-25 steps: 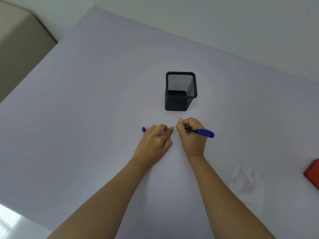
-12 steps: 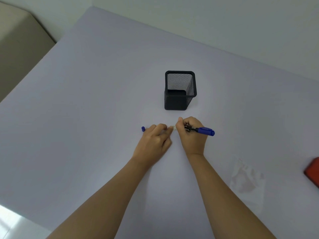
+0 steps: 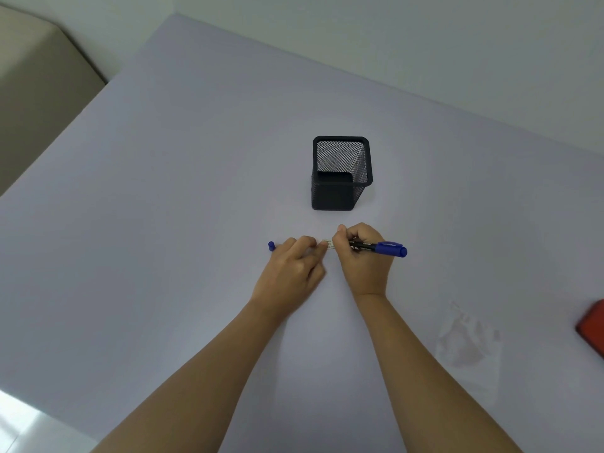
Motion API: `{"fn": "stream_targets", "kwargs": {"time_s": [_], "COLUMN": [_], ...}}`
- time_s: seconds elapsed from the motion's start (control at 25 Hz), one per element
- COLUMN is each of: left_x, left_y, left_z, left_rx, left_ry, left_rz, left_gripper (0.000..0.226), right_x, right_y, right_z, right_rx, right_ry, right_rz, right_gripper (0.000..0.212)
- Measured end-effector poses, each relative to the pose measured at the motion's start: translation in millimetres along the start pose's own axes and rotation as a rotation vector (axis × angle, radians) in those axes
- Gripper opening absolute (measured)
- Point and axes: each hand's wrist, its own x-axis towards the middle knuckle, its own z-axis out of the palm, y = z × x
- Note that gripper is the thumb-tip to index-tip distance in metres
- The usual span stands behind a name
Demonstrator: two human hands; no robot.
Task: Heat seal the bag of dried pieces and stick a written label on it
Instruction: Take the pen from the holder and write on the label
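While the right hand clenched round the blue marker, its capped rear end pointed toward the right of the frame and its tip, hidden under the fingers, met the small label. That label lay flat on the table just below centre, long axis running left to right, bridging the gap between the two hands. The left hand gripped nothing; its bent fingertips pressed the strip's left end down. The clear bag rested well apart at the lower right, beside the right forearm, so the label would probably have to travel down and rightward, and the right hand was nearer but occupied. A loose blue cap sat just left of the left hand.
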Motion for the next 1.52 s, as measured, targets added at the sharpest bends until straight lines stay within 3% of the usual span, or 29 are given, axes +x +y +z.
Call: {"fn": "stream_targets", "kwargs": {"time_s": [0.48,1.52], "left_x": [-0.2,0.5], "left_y": [1.3,0.1], "left_z": [-2.2,0.0], "left_rx": [-0.008,-0.007], "left_ry": [-0.037,-0.007], "left_rz": [-0.02,-0.005], "left_gripper": [0.034,0.033], "right_x": [-1.8,-0.4], "right_y": [-0.5,0.7], "right_z": [-1.4,0.3], "right_rx": [-0.046,-0.003], "right_ry": [-0.077,-0.008], "right_rz": [-0.045,-0.03], "right_gripper": [0.029,0.031]}}
